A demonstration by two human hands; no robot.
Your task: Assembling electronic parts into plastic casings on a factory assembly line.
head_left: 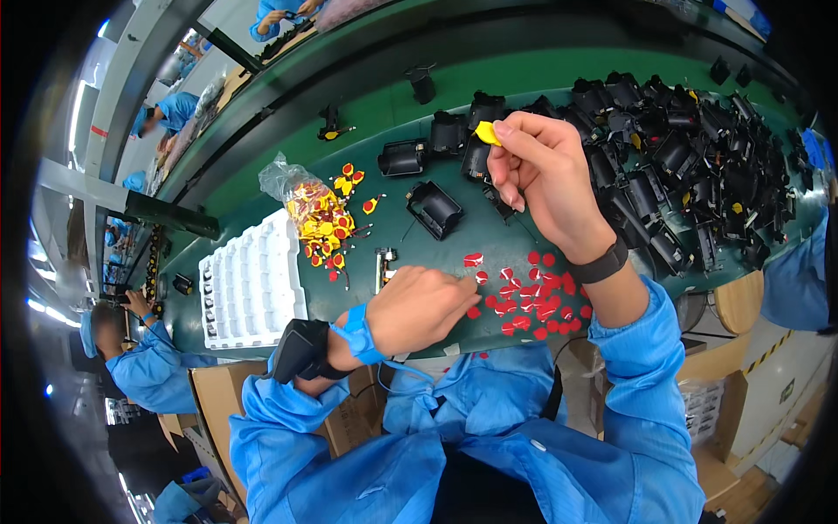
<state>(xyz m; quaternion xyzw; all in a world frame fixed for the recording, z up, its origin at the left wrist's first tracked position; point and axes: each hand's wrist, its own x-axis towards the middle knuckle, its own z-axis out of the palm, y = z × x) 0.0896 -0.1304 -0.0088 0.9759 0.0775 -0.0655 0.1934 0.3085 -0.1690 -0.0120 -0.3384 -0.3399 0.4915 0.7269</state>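
My right hand (548, 179) is raised over the bench, with thumb and forefinger closed on a small yellow disc-shaped part (486, 134). Below it and to the left, my left hand (423, 304) rests low over the bench. Its fingers stretch right, to the edge of a scatter of flat red discs (548, 306); whether a fingertip touches one I cannot tell. Some discs show white marks. An open black plastic housing (435, 210) lies on the bench between the hands and the far side. Yellow parts with red faces and short wires (327, 229) are heaped by a clear plastic bag (288, 177).
A white compartment tray (253, 284) stands at left, with dark pieces along its left side. A large heap of black housings (676, 162) covers the right of the green bench (371, 170). A small component (384, 266) lies near my left hand. Other people work at far left.
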